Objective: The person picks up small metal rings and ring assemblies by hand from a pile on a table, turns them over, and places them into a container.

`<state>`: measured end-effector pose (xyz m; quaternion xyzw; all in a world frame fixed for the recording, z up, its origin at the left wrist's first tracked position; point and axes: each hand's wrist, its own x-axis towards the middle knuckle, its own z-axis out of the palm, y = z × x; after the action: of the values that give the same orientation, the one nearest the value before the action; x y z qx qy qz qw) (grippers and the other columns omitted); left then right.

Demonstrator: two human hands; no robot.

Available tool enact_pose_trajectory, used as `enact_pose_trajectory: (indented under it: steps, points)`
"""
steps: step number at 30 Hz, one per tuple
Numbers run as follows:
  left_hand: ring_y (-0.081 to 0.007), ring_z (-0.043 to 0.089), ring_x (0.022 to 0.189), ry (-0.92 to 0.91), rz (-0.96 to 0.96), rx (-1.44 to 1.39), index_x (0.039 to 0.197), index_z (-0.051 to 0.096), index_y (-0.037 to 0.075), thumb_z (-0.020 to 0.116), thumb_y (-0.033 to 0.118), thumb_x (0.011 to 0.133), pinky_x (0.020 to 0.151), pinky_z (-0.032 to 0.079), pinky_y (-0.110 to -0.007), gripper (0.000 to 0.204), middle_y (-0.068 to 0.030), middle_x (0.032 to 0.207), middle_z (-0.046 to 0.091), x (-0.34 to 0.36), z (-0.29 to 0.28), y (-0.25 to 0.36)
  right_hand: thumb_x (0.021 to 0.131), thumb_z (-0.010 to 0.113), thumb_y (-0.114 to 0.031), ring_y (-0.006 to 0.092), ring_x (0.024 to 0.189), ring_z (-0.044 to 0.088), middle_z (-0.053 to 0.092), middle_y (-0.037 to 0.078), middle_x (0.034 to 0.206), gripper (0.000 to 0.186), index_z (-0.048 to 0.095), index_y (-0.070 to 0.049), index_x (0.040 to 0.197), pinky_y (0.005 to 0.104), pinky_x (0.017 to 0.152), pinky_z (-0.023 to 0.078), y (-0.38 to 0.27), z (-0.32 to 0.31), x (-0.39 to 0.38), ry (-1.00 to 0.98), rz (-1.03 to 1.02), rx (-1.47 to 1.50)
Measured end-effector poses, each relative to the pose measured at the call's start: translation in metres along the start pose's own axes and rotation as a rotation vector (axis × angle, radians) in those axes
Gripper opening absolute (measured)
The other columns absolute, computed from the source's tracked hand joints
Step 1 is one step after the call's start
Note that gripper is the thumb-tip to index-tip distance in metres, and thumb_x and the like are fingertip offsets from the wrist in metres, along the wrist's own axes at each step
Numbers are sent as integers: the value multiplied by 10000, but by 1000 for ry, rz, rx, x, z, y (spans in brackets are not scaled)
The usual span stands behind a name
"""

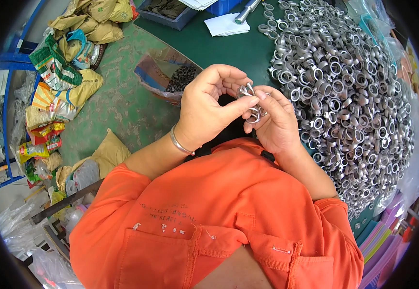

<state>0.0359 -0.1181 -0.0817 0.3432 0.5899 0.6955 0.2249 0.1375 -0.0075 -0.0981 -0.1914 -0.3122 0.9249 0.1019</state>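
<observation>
Close together in front of my chest, both hands are closed around a few small shiny metal rings (253,114) with protruding lugs. My left hand (203,103) pinches a ring between its thumb and fingers at the upper side. From below and the right, my right hand (280,126) grips the rings with curled fingers and thumb. Fingers cover part of the rings, so their exact number is hidden. Just right of my hands, a large heap of similar grey metal rings (344,96) spreads over the dark green tabletop (236,50).
Left of my hands, an open sack (154,72) holds many dark small parts. White papers (226,25), a metal rod-like tool (246,12) and a grey bin (167,14) lie at the back of the table. Crumpled sacks (55,62) and a blue rack (8,120) stand at the left.
</observation>
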Motion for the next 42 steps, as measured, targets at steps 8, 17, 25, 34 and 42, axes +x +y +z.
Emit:
enact_pose_trajectory:
  steps: [8,17,25,34,42]
  points:
    - [-192,601,870,21,-203,-240,1005,486,-26,619,-73,743,761,502,-294,298,-159,943,605,1,-3,5,868,536,-162,153,625,591,599,82,816,161,563,-14,925,271,430,498,1,0,0,-37,-19,49]
    - [-201,598,892,3,-94,-245,1013,483,-27,616,-95,735,781,496,-306,316,-165,964,601,-3,-3,2,909,461,-215,148,594,579,583,85,775,224,545,-8,912,273,421,485,1,-1,3,-80,16,139]
    - [-162,572,903,-34,30,-123,1040,491,-33,610,-115,725,780,477,-280,346,-129,984,575,-5,-3,1,920,434,-246,154,622,578,583,99,793,247,523,-16,914,291,475,499,1,-5,5,-96,76,203]
    - [-113,523,685,-122,170,481,871,623,10,661,-20,686,554,443,-208,191,-58,868,513,-7,2,4,937,378,-231,214,905,515,521,107,954,214,493,-54,905,391,830,429,2,0,8,-48,42,450]
    - [-131,514,674,-102,246,634,868,618,16,659,-31,670,557,444,-218,208,-65,841,485,-4,2,-9,938,375,-200,196,884,503,503,94,976,175,469,-53,959,345,790,426,6,-3,10,-103,-78,346]
